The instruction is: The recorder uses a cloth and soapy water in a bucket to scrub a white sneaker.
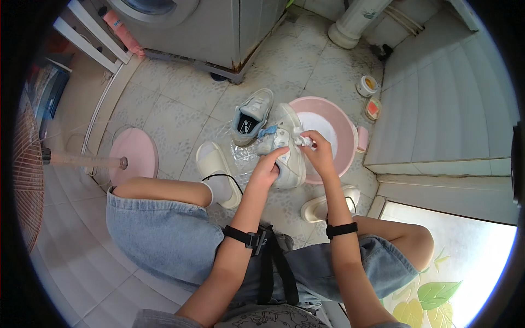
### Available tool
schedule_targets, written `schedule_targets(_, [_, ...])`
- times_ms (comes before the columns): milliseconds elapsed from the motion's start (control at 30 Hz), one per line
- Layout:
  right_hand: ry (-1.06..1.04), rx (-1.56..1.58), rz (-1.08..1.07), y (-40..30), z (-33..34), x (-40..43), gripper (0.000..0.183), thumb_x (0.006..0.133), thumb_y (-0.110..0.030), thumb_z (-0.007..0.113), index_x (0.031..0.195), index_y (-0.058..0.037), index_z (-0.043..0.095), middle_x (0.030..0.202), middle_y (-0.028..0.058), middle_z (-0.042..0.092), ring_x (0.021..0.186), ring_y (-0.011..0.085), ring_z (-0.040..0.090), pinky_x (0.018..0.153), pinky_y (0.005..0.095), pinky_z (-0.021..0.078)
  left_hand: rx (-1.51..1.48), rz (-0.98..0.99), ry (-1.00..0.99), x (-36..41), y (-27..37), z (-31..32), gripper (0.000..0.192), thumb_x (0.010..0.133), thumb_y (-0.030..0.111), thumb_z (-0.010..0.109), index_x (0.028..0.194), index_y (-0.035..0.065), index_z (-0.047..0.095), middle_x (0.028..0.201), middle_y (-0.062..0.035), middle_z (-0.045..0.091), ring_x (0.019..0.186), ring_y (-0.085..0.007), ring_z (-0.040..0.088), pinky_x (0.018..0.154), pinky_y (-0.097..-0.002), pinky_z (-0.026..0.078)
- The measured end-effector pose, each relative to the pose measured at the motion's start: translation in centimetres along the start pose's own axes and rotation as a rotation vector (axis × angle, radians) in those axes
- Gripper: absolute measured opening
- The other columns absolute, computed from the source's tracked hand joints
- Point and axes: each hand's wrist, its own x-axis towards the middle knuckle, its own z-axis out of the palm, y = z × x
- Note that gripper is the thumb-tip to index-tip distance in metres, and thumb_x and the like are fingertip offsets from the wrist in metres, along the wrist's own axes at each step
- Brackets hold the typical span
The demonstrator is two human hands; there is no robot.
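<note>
My left hand grips a white sneaker at its heel opening, thumb along the upper. Blue shows on the sneaker's tongue and lining. In my right hand, a crumpled white piece, perhaps cloth or wipe, is pinched against the sneaker's side. The sneaker is held partly over the left rim of a pink plastic basin that has white suds or liquid inside. A second sneaker, pale with a dark insole, rests upright on the floor to the left. Clear crinkled plastic lies below it.
A washing machine stands at the back left. A pink round fan base is at the left. Two small open containers, a white tub and a dish, sit by the right wall. A white pipe rises behind. My slippered feet flank the work.
</note>
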Motion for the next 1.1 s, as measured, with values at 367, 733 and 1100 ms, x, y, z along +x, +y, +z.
schedule_targets(367, [0.109, -0.067, -0.102, -0.2, 0.8, 0.8, 0.032, 0.061, 0.003, 0.065, 0.092, -0.0013, 0.062, 0.084, 0.0114, 0.062, 0.067, 0.0202, 0.056, 0.064, 0.0278, 0.0452, 0.01, 0.058, 0.005, 0.0, -0.5, 0.6, 0.033, 0.073, 0.005, 0.069, 0.103, 0.0019, 0.058, 0.101, -0.0066, 0.061, 0.092, -0.0163, 0.059, 0.08, -0.0262, 0.048])
schedule_targets(733, [-0.41, -0.163, 0.087, -1.7, -2.1, -1.0, 0.027, 0.056, -0.001, 0.071, 0.083, -0.0031, 0.067, 0.076, 0.0124, 0.064, 0.07, 0.0222, 0.059, 0.068, 0.031, 0.0467, -0.048, -0.002, 0.039, 0.1, 0.0, 0.3, 0.035, 0.072, 0.004, 0.069, 0.104, -0.0025, 0.056, 0.101, -0.0095, 0.061, 0.091, -0.0186, 0.06, 0.079, -0.0289, 0.048])
schedule_targets(1100, [-0.402, 0.267, 0.418, -1.3, -4.0, -0.9, 0.028, 0.078, -0.007, 0.055, 0.106, -0.0036, 0.059, 0.081, 0.0012, 0.06, 0.065, 0.0108, 0.055, 0.053, 0.0232, 0.0444, -0.053, 0.065, 0.007, -0.2, -0.2, 0.8, 0.041, 0.07, 0.003, 0.071, 0.106, -0.0062, 0.054, 0.103, -0.0109, 0.059, 0.093, -0.0212, 0.059, 0.08, -0.0317, 0.048])
